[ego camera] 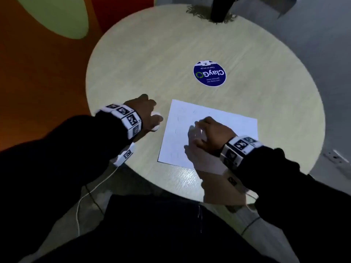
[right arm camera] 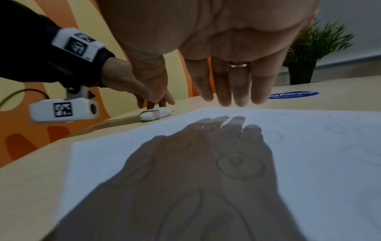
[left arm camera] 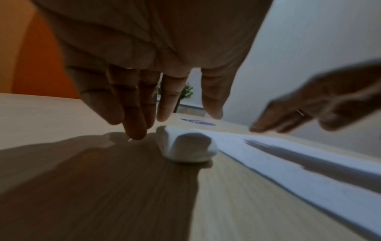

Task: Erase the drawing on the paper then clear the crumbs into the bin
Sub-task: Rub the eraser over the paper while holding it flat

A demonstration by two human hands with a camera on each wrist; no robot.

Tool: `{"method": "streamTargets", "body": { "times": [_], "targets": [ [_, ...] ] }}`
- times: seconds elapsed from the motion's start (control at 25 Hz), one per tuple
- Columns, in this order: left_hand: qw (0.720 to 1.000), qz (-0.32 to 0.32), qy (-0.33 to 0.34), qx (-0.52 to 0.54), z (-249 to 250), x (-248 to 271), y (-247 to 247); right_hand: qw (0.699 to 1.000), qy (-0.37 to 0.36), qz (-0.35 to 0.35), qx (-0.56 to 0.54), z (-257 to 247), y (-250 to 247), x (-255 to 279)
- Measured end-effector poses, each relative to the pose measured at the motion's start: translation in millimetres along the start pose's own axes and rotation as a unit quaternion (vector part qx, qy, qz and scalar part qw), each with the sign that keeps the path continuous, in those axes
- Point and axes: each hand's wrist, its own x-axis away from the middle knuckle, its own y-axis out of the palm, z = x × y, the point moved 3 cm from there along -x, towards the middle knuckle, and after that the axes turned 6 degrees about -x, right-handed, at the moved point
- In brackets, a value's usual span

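Paper (ego camera: pixel 212 118) with a faint pencil drawing (right arm camera: pixel 240 164) lies flat on the round table (ego camera: pixel 152 59). Right hand (ego camera: pixel 209 133) hovers above it, fingers straight. Left hand (ego camera: pixel 146 111), fingers relaxed and extended, reaches down over the white eraser (left arm camera: pixel 185 146) lying just beside the sheet's left edge, gripping nothing.

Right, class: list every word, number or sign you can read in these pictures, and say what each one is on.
"ClayGo": blue round sticker on the table.
"Z": white tag at the sticker's edge.
"Clean as you go": sticker, small, barely readable.
Other sticker lines: too blurred.
Wristband squares: patterns, no words.
Paper: faint drawing, no words.
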Motion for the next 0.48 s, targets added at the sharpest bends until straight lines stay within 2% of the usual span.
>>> {"method": "streamTargets", "body": {
  "times": [0.04, 0.2, 0.32, 0.48],
  "targets": [
    [1.0, -0.015, 0.007, -0.023, 7, -3, 2, 1.0, 0.0, -0.004, 0.008, -5, 0, -16],
    [0.996, -0.007, 0.028, -0.08, 22, -8, 5, 0.999, 0.033, -0.029, 0.002, -7, -1, -59],
    [0.996, -0.02, 0.017, -0.085, 20, -8, 8, 1.0, 0.014, -0.015, 0.003, -4, 11, -68],
    [0.998, -0.002, 0.01, -0.068, 28, -4, 5, 1.0, -0.006, 0.001, 0.008, -3, 15, -61]
  ]
}}
